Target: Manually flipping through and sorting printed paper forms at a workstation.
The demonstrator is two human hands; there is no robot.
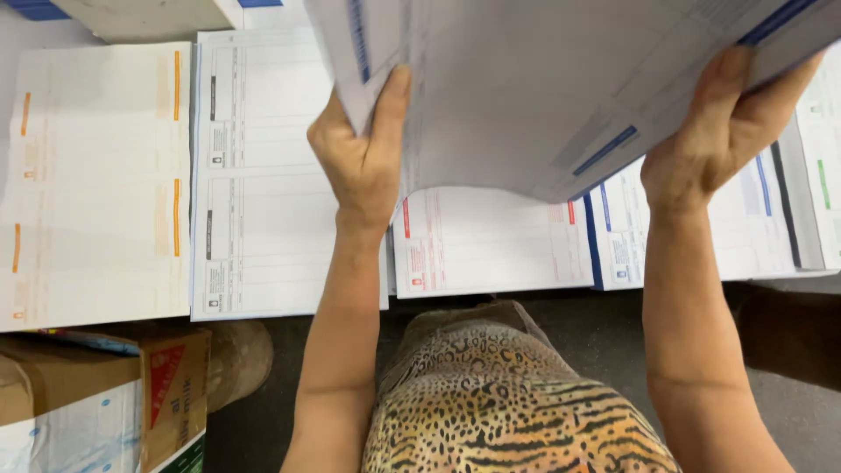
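Head view, looking straight down: the left hand (361,156) is gripping the lower left edge of a raised sheaf of printed forms (561,83), thumb up along the front face and the other fingers tucked behind the paper, so it's a pinch hold on the stack. The right hand (720,131) does the same at about 3 o'clock from it, thumb side pressed up on the right edge of the sheaf, fingers mostly hidden behind the sheets. The sheaf itself sits at 12 o'clock in the shot, white with blue bars, tilted and lifted clear of the table, its bottom edge sagging between the two hands.

Under it, flat on the table (17,35), lie separate piles of forms in a row. Just below the sheaf, around 6 o'clock from it, is a pile with red marks (491,241). At 9 o'clock from the left hand is a grey-lined pile (263,184), and further out the same way an orange-marked pile (92,184). Off toward 4 o'clock from the right hand there's a blue-edged pile (622,236), and past it at the frame edge one with a green mark (823,175).

Down at 7 o'clock, off the table, sits an open cardboard box (105,394). The person's leopard-print top (517,403) fills the bottom middle.
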